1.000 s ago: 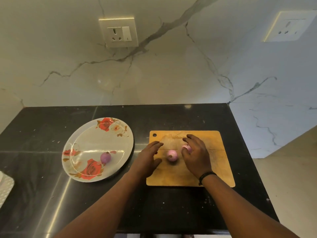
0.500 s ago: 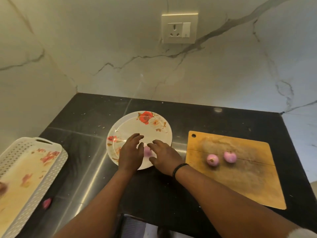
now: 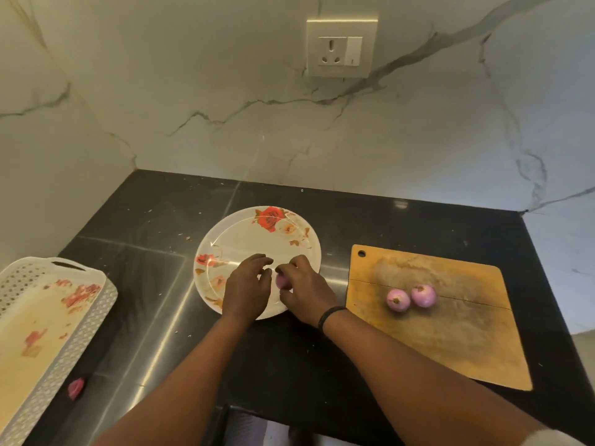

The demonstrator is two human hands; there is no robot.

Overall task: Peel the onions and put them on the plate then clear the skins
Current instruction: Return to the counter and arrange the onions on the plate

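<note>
Marble-veined wall (image 3: 225,107) with a white socket plate (image 3: 341,43) backs a black stone counter (image 3: 154,220), speckled with small scraps. Floral white plate (image 3: 244,233) sits mid-counter, red rose print at its far rim. Both hands are over the near half of the plate. Left hand (image 3: 246,288) has fingers loosely curled and spread, tips pointing toward the right hand, not clearly gripping anything; can't tell whether it touches the onion. Right hand (image 3: 307,292) curls its fingers around a small purple onion (image 3: 282,281), which shows only as a sliver between the two hands, low over the plate; can't tell if it rests on the plate surface or is lifted off it. Black band on the right wrist (image 3: 328,315).

Wooden cutting board (image 3: 450,333) lies right of the plate, apart from it, hanging hole at its far left corner, a crack line across the middle. Two more purple onions on the board, touching each other: left one (image 3: 398,300), right one (image 3: 423,295), both well apart from the hands.

White perforated tray (image 3: 80,323) at the left edge of the counter, reddish skin bits (image 3: 80,292) scattered inside. One pink skin piece (image 3: 76,387) lies on the counter just beside the tray's near right side.
</note>
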